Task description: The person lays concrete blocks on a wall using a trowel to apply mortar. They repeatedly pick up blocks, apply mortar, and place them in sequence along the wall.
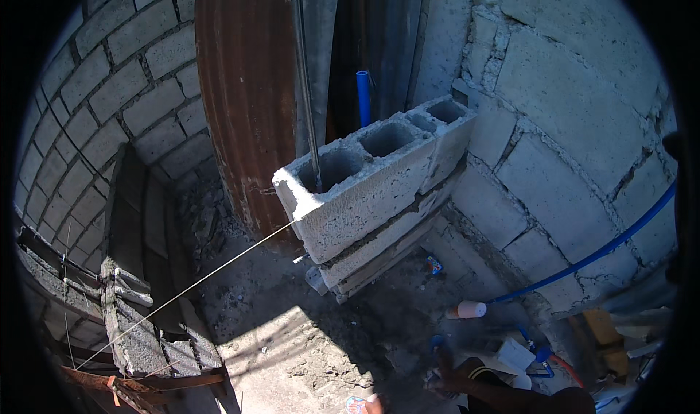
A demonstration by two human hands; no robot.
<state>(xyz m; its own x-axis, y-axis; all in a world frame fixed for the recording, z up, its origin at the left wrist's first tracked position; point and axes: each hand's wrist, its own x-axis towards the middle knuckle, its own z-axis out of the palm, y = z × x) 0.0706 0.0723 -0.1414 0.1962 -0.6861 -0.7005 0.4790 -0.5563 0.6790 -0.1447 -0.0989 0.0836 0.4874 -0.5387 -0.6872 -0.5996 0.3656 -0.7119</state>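
Note:
My right hand [446,374] is low in the picture, in deep shadow, at the end of a forearm coming in from the lower right. Its fingers are too dark to make out, and so is anything they may hold. Just above it is a small blue thing [437,341] of unclear kind. My left hand is out of view. Ahead stands a short stack of hollow concrete blocks [372,191], its top cells open upward. A metal rod [310,115] rises out of the nearest cell. A taut string [193,282] runs from the block's left corner to the lower left.
Block walls rise on the left [117,93] and right [576,122]. Behind the stack are a rusty metal sheet [244,100] and a blue pipe [363,99]. A blue hose [583,263], a white cup [468,310] and wood scraps [604,334] are at right. A sandaled foot [364,405] shows below.

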